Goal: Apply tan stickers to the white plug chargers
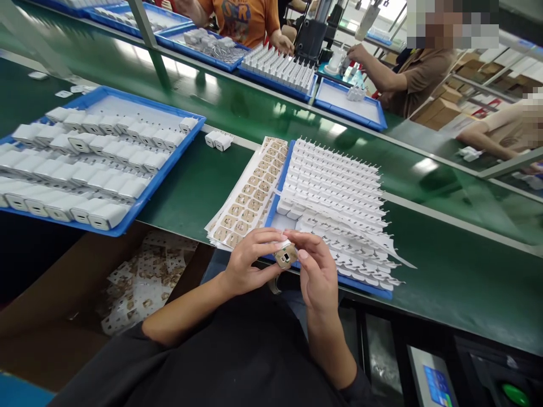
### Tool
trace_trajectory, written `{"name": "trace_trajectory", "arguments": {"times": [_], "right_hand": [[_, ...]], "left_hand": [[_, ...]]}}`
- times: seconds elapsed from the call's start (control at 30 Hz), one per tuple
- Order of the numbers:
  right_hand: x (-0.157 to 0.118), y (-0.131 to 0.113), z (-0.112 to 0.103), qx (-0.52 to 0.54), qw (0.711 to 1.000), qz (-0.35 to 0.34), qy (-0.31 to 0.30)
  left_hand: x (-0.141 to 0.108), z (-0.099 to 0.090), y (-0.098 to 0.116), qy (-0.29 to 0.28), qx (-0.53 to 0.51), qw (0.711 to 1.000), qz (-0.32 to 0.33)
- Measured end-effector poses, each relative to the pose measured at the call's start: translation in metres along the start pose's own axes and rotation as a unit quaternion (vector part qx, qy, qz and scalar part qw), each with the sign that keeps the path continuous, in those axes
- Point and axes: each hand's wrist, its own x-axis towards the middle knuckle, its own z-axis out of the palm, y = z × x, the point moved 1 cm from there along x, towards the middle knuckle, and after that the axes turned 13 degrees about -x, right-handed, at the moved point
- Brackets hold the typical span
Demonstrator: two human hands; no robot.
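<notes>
Both of my hands meet over the front edge of the bench, around one small white charger (285, 257) whose face towards me carries a tan label with port cut-outs. My left hand (253, 261) grips it from the left between thumb and fingers. On the other side my right hand (316, 265) has its thumb and fingertips closed at the charger's right edge. Just beyond lie label sheets (250, 195) with rows of tan stickers. Beside them a blue tray (271, 217) holds rows of white chargers with pins, a loose white strip lying across them.
At the left, another blue tray (165, 175) holds rows of chargers. Two white chargers (219, 140) stand between the trays. Used label sheets (148, 271) fill a box below the bench. Across the green line (237, 107) are more trays and several people.
</notes>
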Motion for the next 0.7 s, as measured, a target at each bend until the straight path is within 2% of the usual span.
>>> {"name": "trace_trajectory", "arguments": {"times": [0.1,0.2,0.27,0.3,0.4,0.57,0.7], "right_hand": [[0.006,-0.007,-0.005,-0.153,0.985,-0.073,0.016],[0.009,-0.014,-0.005,-0.287,0.934,-0.209,0.036],[0.005,-0.014,-0.001,-0.308,0.906,-0.288,0.036],[0.002,-0.014,0.002,-0.296,0.905,-0.306,0.027],[-0.002,-0.008,0.017,-0.256,0.927,-0.273,-0.017],[0.019,-0.007,0.043,-0.235,0.960,-0.151,0.002],[0.042,-0.013,0.054,-0.226,0.959,-0.166,-0.033]], "left_hand": [[-0.002,-0.002,0.002,-0.007,-0.003,1.000,-0.016],[-0.005,-0.008,0.002,0.000,0.004,0.998,-0.064],[-0.006,-0.016,0.000,0.025,0.022,0.993,-0.112],[-0.005,-0.022,-0.001,0.044,0.037,0.990,-0.130],[-0.003,-0.041,-0.002,0.084,0.080,0.985,-0.130],[0.001,-0.060,0.003,0.059,0.106,0.990,-0.067],[0.001,-0.065,0.009,0.050,0.118,0.991,-0.038]]}}
